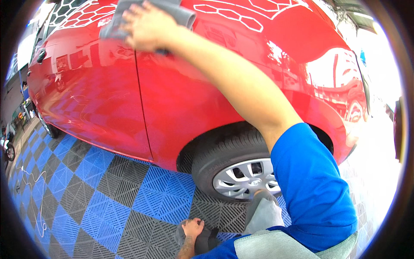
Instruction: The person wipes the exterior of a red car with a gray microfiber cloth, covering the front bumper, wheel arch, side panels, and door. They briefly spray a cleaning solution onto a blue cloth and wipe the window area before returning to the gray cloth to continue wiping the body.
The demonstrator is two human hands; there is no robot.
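Observation:
My right hand (148, 27) is spread over a folded grey cloth (184, 16) and presses it against the glossy red car (181, 106). The cloth lies high on the bodywork, just above the top of a dark panel seam (141, 103). My right arm reaches across the panel over the wheel. Low in the view, my left hand (193, 226) is down by my dark-clothed leg, its fingers bent; whether anything is under them cannot be made out. Below the arm, a black tyre (207, 171) with a silver wheel cover (242, 181) sits in the wheel arch.
Blue and dark grey grid tiles (106, 210) cover the floor. A thin white cord (42, 207) lies loosely on them at left. A grey towel (275, 244) drapes over my blue shirt. Part of a motorcycle (9, 150) stands at far left. Hexagonal lights (229, 14) reflect in the paint.

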